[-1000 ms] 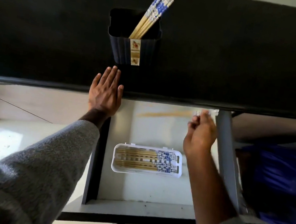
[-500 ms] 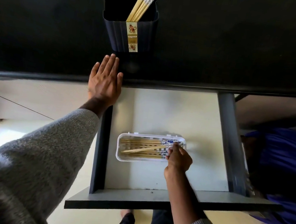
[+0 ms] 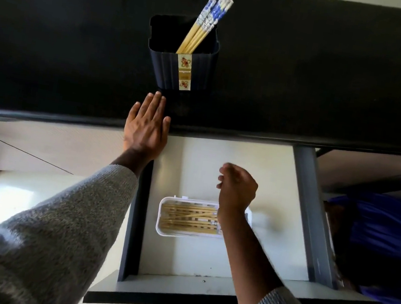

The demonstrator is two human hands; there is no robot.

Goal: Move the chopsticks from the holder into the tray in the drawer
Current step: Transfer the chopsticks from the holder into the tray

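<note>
Risk: empty, loosely curled right hand (image 3: 237, 188) reaching upper-centre could tip the holder (image 3: 181, 70), scattering chopsticks (image 3: 205, 25); left hand (image 3: 146, 127) flat on the surface (image 3: 54, 36).

Black holder (image 3: 181, 70); blue-white patterned chopsticks (image 3: 210, 19); white tray (image 3: 160, 227); grey sleeve (image 3: 50, 233).

I see the left hand (image 3: 146, 127) flat on the black counter (image 3: 54, 36), fingers straight, just short of the dark holder (image 3: 181, 70) with chopsticks (image 3: 206, 24) leaning up out of it. The right hand (image 3: 237, 188) hangs loosely curled over the open drawer (image 3: 224, 292), holding nothing; beneath its wrist, the white tray (image 3: 163, 231) holds more chopsticks lying flat.
</note>
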